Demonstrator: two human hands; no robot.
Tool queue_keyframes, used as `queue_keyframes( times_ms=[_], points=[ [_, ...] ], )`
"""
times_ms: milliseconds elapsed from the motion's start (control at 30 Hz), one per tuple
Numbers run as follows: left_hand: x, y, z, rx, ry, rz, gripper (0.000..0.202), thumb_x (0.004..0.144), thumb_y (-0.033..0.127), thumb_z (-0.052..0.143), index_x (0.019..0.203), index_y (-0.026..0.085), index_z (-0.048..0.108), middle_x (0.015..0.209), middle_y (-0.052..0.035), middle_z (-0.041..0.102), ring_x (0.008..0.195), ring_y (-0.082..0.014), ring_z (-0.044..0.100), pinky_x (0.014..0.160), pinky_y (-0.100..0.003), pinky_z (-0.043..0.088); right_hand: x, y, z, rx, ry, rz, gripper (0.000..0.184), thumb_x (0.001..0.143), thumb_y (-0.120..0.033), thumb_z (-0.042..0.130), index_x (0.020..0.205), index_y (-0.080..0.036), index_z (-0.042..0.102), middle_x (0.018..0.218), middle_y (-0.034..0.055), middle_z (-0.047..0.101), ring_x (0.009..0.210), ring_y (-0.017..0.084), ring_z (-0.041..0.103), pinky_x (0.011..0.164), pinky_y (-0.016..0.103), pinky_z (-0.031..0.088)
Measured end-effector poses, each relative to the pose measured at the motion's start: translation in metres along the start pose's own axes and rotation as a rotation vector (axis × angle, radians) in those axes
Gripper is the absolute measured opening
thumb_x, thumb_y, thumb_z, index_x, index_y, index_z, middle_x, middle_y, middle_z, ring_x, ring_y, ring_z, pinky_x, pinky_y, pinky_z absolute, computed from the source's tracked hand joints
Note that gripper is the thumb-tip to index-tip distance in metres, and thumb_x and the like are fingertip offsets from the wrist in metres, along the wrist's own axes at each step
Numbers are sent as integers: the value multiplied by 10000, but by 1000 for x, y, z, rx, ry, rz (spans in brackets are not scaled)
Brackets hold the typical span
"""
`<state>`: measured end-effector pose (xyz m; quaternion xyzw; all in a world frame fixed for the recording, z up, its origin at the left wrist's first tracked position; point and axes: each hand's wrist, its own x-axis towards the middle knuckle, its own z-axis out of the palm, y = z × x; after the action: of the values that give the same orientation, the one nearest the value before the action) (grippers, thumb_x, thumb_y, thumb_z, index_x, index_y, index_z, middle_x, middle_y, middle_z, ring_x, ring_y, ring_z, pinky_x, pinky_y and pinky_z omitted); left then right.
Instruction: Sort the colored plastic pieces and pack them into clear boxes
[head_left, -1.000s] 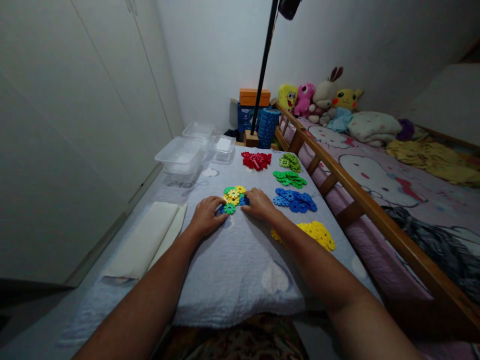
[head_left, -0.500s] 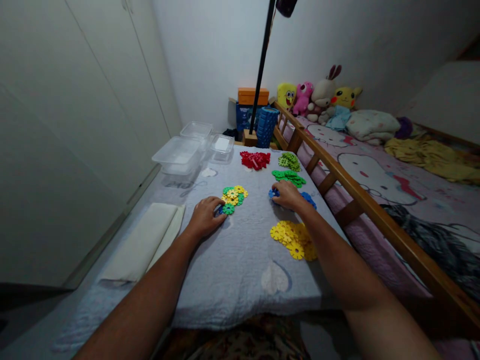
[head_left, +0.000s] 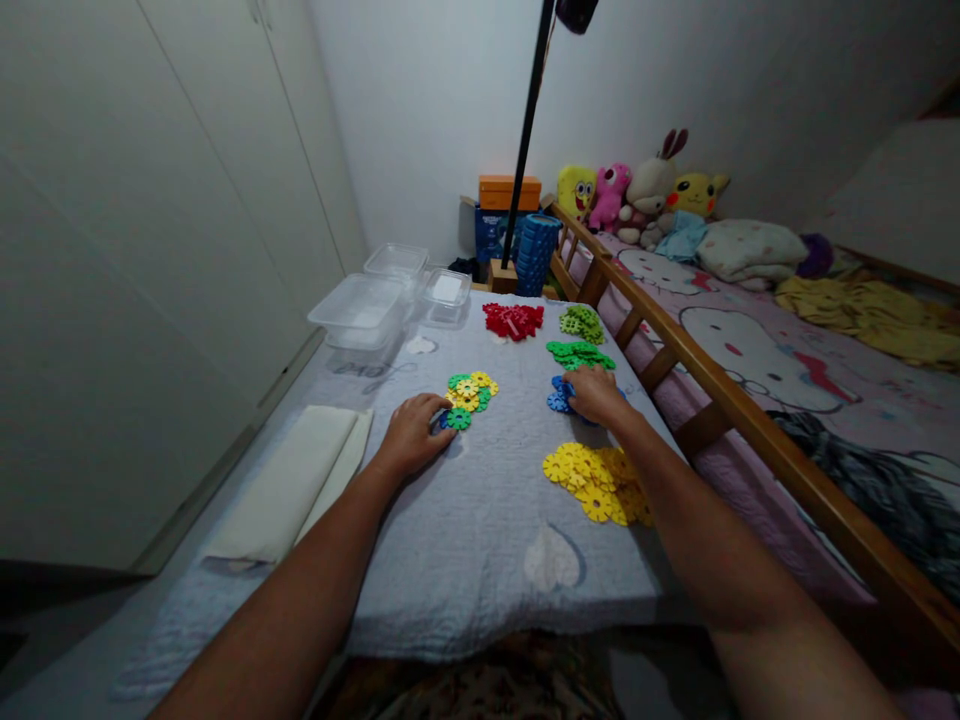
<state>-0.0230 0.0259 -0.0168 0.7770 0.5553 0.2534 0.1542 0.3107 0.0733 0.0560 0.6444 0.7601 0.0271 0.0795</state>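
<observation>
A person sits at a table under a pale blue quilted cloth [head_left: 480, 540]. The left hand [head_left: 411, 435] lies palm down, fingers half curled, tips touching the 7 o'clock edge of a small joined cluster [head_left: 469, 393] of yellow, green and blue toothed discs at the cloth's middle; a real grip cannot be made out. At 3 o'clock from the cluster, the right hand [head_left: 596, 395] curls over the blue pile [head_left: 557, 399], hiding whether it pinches a disc. This looks like fetching a blue piece; the next move calls for lifting one disc and aligning its slots with the cluster. A yellow pile [head_left: 592, 480] lies at 5 o'clock. No writing is readable.
</observation>
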Motion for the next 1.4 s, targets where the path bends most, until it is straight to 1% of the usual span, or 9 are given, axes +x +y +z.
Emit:
queue_keyframes(
  times_ms=[200,367,467,633,833,967,1067,1300,1400],
  points=[
    [0,0,2,-1,42,-3,421,806,327,672,1204,190,653,1256,-122,683,1195,-315,605,1048,-473,448,1,-19,-9,38,53,-38,365,887,-161,582,1229,-178,707,1279,197,639,1186,390,536,917,469,427],
    [0,0,2,-6,66,5,423,795,324,687,1190,176,656,1221,-128,689,1175,-310,611,1049,-463,451,14,-69,-15,251,21,-275,374,893,-209,651,1264,-178,687,1239,139,675,1146,270,591,1016,375,419],
    [0,1,1,-7,83,14,410,794,328,691,1176,185,663,1193,-119,698,1161,-311,615,1043,-472,451,25,-103,-14,313,11,-364,396,897,-204,648,1289,-160,668,1229,140,674,1126,238,609,1017,336,421],
    [1,1,2,-1,90,8,365,803,337,684,1138,194,677,1174,-114,701,1134,-310,620,1028,-473,455,38,-139,-9,328,34,-313,392,915,-286,639,1281,-145,648,1231,158,644,1116,245,606,948,311,446],
    [0,0,4,13,92,-2,359,805,349,678,1133,204,681,1191,-110,695,1134,-309,611,1032,-473,455,44,-150,-1,352,41,-202,316,920,-311,602,1187,-156,669,1210,146,630,1089,236,597,904,300,453],
    [0,-1,4,9,96,-8,369,810,364,674,1148,215,679,1208,-106,689,1152,-307,605,1032,-469,456,43,-141,-2,438,42,-215,345,855,-248,674,1187,-156,656,1161,116,633,1083,216,589,928,291,447],
    [0,0,4,18,87,-4,365,807,365,678,1143,222,681,1205,-102,690,1149,-308,606,1031,-470,456,34,-121,-5,522,79,-225,349,828,-192,694,1172,-153,652,1143,99,629,1050,196,594,937,294,453],
    [1,0,3,38,74,6,331,813,361,666,1119,239,684,1179,-97,693,1145,-302,605,1035,-471,453,-18,-31,-2,648,147,-183,419,796,-194,712,1207,-140,649,1121,94,662,1007,205,623,924,329,480],
    [1,-1,3,39,74,0,339,804,368,674,1118,242,684,1189,-98,686,1138,-302,603,1032,-469,458,-49,4,1,630,116,-167,348,806,-210,688,1150,-162,687,1140,97,682,1062,237,631,966,361,478]
  ],
)
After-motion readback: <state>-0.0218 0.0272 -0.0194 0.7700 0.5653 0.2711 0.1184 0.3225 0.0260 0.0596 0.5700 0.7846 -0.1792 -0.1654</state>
